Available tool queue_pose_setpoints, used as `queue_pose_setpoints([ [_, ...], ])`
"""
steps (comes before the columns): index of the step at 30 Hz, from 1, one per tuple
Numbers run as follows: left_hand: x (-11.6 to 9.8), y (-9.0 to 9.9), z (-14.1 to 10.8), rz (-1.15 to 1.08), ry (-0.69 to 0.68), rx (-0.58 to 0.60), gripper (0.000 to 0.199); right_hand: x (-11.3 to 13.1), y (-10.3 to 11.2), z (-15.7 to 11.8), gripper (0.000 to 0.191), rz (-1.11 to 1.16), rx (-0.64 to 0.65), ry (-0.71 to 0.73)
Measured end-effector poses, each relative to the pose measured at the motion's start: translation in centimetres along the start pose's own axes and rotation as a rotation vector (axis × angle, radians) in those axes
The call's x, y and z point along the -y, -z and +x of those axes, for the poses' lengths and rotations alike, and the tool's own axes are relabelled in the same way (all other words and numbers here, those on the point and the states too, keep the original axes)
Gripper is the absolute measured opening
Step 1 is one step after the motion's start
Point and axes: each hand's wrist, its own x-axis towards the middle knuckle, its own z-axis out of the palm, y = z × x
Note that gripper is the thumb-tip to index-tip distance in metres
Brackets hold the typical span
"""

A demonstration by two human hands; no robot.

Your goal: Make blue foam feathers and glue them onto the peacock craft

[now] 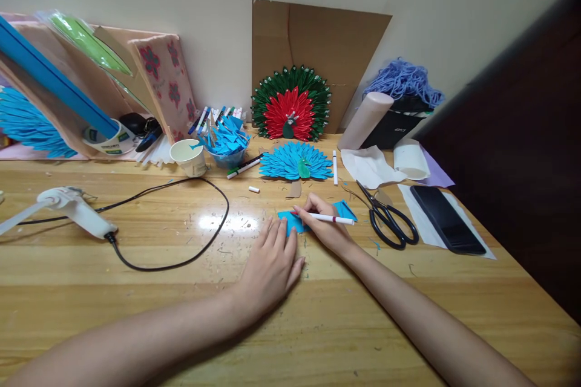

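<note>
My right hand [324, 224] pinches a slim white marker [330, 218] with a dark red band, its tip over a small blue piece of paper or felt [290, 219] on the table. Lying flat, my left hand [275, 260] has its fingertips at the near edge of that blue piece. Part of the piece is hidden under my hands. Just beyond my right hand lie more blue scraps [346, 211]. A white marker cap [254, 189] rests to the left. Behind my hands is a blue layered-petal peacock [295, 161] with a green body.
Black-handled scissors [394, 224] and a phone [447, 217] lie to the right. On the left are a white glue gun [82, 211] and its looping black cord [181, 264]. A paper cup [188, 157], a bowl of blue pieces [228, 157] and a red-green peacock [290, 103] stand behind.
</note>
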Motion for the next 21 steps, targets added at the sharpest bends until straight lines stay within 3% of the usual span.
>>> queue_pose_setpoints([
  [21,-0.04,-0.07,-0.06,-0.002,0.046,-0.005,0.045,-0.54,-0.10,-0.03,0.032,-0.033,0.046,0.004],
])
